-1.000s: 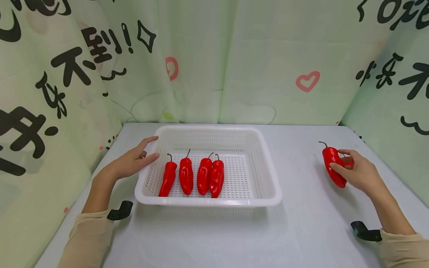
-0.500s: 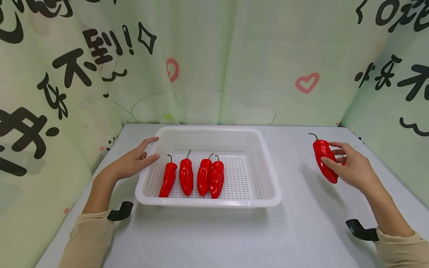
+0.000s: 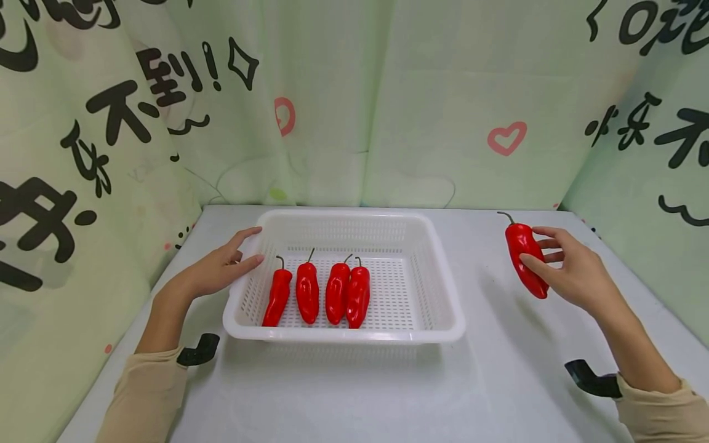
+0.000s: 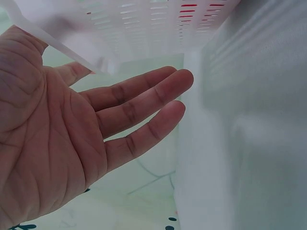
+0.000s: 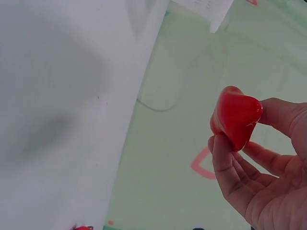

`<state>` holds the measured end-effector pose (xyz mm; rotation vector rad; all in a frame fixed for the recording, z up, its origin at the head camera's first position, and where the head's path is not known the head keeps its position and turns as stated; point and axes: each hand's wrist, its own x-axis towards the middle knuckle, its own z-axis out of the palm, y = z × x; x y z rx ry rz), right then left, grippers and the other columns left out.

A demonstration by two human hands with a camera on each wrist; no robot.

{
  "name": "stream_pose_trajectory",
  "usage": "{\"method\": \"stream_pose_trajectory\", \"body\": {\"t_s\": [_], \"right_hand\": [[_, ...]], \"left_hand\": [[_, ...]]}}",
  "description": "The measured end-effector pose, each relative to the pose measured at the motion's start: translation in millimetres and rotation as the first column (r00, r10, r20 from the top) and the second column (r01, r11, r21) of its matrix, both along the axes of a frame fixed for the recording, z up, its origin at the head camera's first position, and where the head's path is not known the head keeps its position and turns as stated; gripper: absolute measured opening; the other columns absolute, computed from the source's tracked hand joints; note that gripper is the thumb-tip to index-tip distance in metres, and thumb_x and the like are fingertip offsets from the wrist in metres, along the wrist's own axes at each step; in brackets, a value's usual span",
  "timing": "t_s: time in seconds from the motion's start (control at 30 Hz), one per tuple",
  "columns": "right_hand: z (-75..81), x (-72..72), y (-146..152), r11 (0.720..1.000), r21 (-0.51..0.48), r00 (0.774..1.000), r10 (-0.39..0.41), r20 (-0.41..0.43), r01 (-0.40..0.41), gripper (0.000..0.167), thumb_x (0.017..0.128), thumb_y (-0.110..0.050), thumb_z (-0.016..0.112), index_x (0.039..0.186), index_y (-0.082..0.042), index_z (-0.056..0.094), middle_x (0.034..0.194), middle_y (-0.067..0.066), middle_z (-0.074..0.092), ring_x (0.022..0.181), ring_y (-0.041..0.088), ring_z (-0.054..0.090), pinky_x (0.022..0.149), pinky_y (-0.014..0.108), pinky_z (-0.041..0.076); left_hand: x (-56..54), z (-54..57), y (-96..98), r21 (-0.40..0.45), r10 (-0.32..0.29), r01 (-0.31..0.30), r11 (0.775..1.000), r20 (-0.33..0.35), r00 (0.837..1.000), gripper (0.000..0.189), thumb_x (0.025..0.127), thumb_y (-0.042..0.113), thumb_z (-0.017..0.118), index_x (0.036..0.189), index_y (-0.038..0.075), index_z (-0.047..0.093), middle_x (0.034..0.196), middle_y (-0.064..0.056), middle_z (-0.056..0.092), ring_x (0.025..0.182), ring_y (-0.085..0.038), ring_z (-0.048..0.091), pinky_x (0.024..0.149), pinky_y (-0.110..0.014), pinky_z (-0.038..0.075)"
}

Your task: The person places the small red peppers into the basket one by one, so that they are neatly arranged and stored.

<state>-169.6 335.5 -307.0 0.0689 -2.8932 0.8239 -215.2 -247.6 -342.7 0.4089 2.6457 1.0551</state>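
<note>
A white perforated plastic basket point(image 3: 437, 289) stands on the table with several red peppers point(image 3: 307, 292) lying in a row inside, stems toward the back. At its left rim is my left hand point(image 3: 213, 267), thumb and index finger touching the edge. In the left wrist view the other fingers of this left hand point(image 4: 91, 124) extend loosely beside the basket wall point(image 4: 139, 28). Over the table's right side, my right hand point(image 3: 578, 271) pinches one red pepper point(image 3: 523, 255) between thumb and fingers, stem up and tilted left. Its blunt end faces the right wrist camera.
Pale green printed curtains point(image 3: 443, 123) enclose the back and both sides of the white table point(image 3: 354, 394). A black wrist mount point(image 3: 592, 378) sticks out by the right sleeve, another mount point(image 3: 199, 349) by the left. A bit of red point(image 5: 84, 228) shows at the right wrist view's bottom edge.
My right hand has carried the pepper left, up and away from the table's right side; its shadow has drawn apart from it. The left hand and the basket stay in place.
</note>
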Motion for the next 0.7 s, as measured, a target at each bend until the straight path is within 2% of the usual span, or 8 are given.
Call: {"method": "stream_pose_trajectory", "body": {"t_s": [0.43,0.7], "right_hand": [[11.4,4.8,-20,0.998,-0.046,0.999,0.045,-0.012,-0.045,0.076,0.097,-0.026,0.072,0.156,0.0,0.032,0.139,0.034,0.048,0.116,0.054,0.051,0.066,0.051,0.062],[18.7,8.1,-33,0.993,-0.098,0.997,0.071,-0.001,-0.071,0.075,0.098,-0.027,0.071,0.157,-0.004,0.032,0.141,0.032,0.048,0.115,0.05,0.054,0.065,0.039,0.063]], "left_hand": [[0.8,1.1,0.6,-0.013,0.003,-0.003,1.0,0.008,1.0,0.079,0.104,0.046,0.054,0.165,0.021,0.011,0.145,-0.03,0.048,0.126,-0.047,0.055,0.099,-0.067,0.049],[0.7,1.2,0.3,-0.009,-0.003,0.003,1.0,-0.003,1.0,0.077,0.104,0.045,0.054,0.164,0.02,0.013,0.145,-0.03,0.049,0.125,-0.046,0.056,0.099,-0.066,0.05]]}}
